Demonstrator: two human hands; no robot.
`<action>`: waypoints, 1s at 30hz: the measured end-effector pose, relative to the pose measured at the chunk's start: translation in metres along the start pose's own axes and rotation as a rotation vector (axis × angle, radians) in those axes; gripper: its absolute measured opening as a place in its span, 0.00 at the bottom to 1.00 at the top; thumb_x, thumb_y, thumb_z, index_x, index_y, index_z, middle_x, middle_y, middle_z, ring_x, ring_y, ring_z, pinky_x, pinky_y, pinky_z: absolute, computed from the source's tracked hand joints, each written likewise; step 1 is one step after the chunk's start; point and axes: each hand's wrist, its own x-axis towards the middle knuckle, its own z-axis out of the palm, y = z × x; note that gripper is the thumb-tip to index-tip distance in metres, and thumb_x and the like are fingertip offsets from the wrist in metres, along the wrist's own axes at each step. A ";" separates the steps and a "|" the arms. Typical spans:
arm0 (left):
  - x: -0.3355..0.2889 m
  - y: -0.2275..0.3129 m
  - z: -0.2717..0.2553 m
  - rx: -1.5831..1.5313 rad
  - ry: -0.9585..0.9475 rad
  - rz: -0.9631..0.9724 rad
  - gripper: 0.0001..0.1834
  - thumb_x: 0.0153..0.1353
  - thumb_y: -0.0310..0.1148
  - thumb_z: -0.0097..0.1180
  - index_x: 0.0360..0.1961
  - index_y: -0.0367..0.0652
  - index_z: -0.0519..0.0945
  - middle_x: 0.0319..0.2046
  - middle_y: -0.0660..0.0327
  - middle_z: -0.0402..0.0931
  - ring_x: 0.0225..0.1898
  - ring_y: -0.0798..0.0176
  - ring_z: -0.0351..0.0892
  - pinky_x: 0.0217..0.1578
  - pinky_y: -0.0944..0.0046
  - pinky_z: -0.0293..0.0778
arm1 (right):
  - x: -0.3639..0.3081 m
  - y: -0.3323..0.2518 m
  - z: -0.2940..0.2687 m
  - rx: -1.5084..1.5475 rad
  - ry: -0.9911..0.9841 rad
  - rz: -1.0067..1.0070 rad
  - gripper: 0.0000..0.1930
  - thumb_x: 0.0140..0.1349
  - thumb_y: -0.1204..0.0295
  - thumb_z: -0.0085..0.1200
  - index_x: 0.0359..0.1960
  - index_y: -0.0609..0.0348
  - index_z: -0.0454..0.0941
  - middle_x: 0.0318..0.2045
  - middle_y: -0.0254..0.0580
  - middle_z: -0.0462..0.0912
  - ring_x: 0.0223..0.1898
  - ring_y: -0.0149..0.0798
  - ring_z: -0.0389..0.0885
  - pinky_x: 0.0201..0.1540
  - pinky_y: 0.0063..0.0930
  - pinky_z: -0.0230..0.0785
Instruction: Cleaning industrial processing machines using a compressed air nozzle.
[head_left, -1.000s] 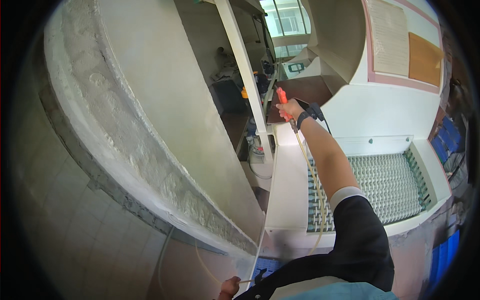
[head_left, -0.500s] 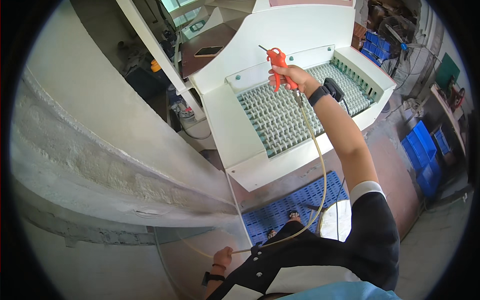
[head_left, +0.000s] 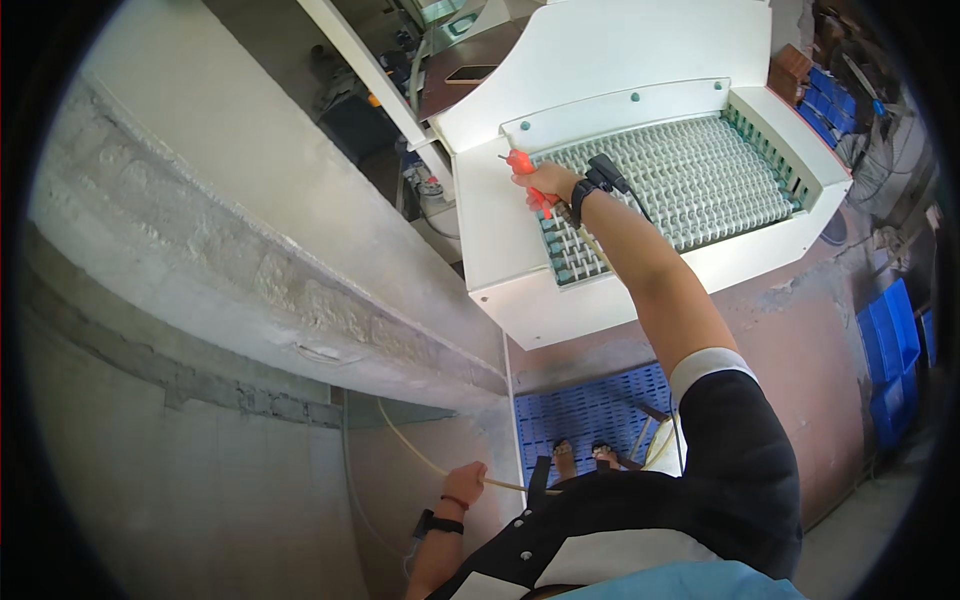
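Note:
My right hand (head_left: 552, 181) is closed around an orange-red air blow gun (head_left: 519, 162), held over the left edge of a white machine's roller bed (head_left: 690, 175). The gun's thin nozzle points to the left, above the machine's white side panel (head_left: 497, 235). A pale yellow air hose (head_left: 412, 447) runs from the gun back past my body. Low on the left, my left hand (head_left: 465, 482) is closed around that hose beside my waist. Part of the hose is hidden behind my right arm and clothes.
A rough plaster wall (head_left: 270, 290) rises close on my left. Under my feet lies a blue slatted mat (head_left: 560, 410). Blue plastic bins (head_left: 888, 335) stand at the right. A phone (head_left: 470, 74) rests on a brown shelf behind the machine's left side.
My right hand has moved down and left with the blow gun, from over the roller bed to its left edge. The view has shifted, and my left hand still grips the hose.

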 end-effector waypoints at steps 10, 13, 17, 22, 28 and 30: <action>-0.093 0.062 0.030 -0.075 0.065 -0.235 0.11 0.60 0.40 0.43 0.32 0.47 0.75 0.26 0.49 0.76 0.31 0.43 0.74 0.32 0.47 0.69 | -0.084 0.008 0.017 -0.168 -0.336 0.220 0.21 0.57 0.60 0.51 0.35 0.71 0.69 0.23 0.50 0.76 0.23 0.42 0.78 0.26 0.34 0.75; -0.109 0.074 0.037 -0.164 0.132 -0.231 0.10 0.59 0.39 0.43 0.33 0.47 0.75 0.27 0.49 0.76 0.32 0.42 0.74 0.34 0.47 0.69 | -0.124 0.009 0.013 -0.324 -0.403 0.237 0.22 0.58 0.57 0.50 0.36 0.71 0.69 0.23 0.50 0.75 0.24 0.42 0.78 0.27 0.35 0.75; -0.132 0.081 0.055 -0.217 0.141 -0.250 0.10 0.60 0.39 0.43 0.32 0.48 0.75 0.26 0.48 0.75 0.32 0.42 0.74 0.33 0.47 0.69 | -0.189 0.031 0.021 -0.091 -0.496 0.230 0.21 0.57 0.58 0.53 0.32 0.69 0.70 0.23 0.47 0.74 0.24 0.41 0.78 0.26 0.38 0.76; -0.131 0.093 0.069 -0.195 0.091 -0.186 0.12 0.61 0.41 0.42 0.33 0.47 0.74 0.25 0.48 0.75 0.30 0.43 0.75 0.32 0.48 0.69 | -0.266 0.108 0.037 -0.972 -0.543 0.388 0.21 0.50 0.58 0.53 0.37 0.64 0.75 0.20 0.46 0.76 0.19 0.38 0.76 0.20 0.32 0.71; -0.127 0.091 0.078 -0.142 0.031 -0.099 0.13 0.61 0.41 0.41 0.32 0.46 0.74 0.25 0.49 0.76 0.30 0.42 0.74 0.32 0.47 0.68 | -0.316 0.235 0.042 -1.011 -0.558 0.483 0.22 0.48 0.55 0.58 0.34 0.62 0.77 0.25 0.44 0.76 0.21 0.39 0.75 0.19 0.30 0.70; -0.123 0.091 0.067 -0.158 -0.032 -0.122 0.13 0.60 0.41 0.41 0.32 0.46 0.75 0.27 0.49 0.76 0.31 0.41 0.74 0.32 0.47 0.68 | -0.327 0.214 0.031 -0.921 -0.478 0.374 0.22 0.48 0.54 0.58 0.33 0.63 0.77 0.25 0.45 0.76 0.21 0.39 0.76 0.19 0.30 0.70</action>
